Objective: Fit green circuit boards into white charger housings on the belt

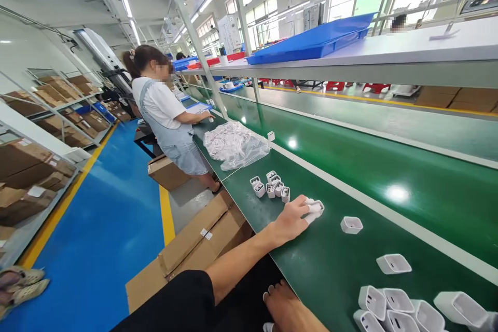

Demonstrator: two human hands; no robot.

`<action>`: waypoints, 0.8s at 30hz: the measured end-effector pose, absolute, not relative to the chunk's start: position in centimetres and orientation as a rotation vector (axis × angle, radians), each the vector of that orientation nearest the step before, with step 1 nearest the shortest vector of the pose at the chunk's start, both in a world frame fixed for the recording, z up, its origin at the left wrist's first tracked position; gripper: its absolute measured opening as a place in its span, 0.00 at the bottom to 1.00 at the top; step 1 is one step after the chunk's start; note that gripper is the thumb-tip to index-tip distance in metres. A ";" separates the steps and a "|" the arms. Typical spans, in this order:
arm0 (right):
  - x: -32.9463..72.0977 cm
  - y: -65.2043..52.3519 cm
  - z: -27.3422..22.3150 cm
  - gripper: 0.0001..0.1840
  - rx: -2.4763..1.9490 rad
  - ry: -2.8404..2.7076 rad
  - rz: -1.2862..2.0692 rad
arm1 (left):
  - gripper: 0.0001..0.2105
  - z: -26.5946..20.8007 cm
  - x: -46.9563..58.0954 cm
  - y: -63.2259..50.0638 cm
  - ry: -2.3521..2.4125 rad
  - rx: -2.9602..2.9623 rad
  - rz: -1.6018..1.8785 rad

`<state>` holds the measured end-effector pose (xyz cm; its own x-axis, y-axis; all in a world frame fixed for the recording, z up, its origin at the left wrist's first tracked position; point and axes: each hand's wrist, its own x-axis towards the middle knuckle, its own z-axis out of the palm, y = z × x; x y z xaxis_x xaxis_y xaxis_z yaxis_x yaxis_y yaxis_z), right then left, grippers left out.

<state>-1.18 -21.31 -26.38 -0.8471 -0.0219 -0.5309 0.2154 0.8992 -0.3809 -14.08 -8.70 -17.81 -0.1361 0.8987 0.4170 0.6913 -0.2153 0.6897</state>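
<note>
My left hand reaches over the green bench, fingers closed around a white plastic housing. White coverings show on the fingertips. Just beyond it stands a small cluster of white housings with dark and metal parts inside. To the right of this hand lie two separate open housings, one nearer and one farther along. My right hand is low by the bench's front edge, its fingers curled. Whatever it may hold is hidden.
More white housings are grouped at the lower right. A clear bag of white parts lies farther up the bench, near a co-worker. Cardboard boxes stand below the edge. An overhead shelf carries a blue tray.
</note>
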 end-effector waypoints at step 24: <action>-1.6 -21.7 -28.8 0.29 0.134 2.617 -0.596 | 0.09 -16.7 -13.9 -8.2 1.741 1.921 1.131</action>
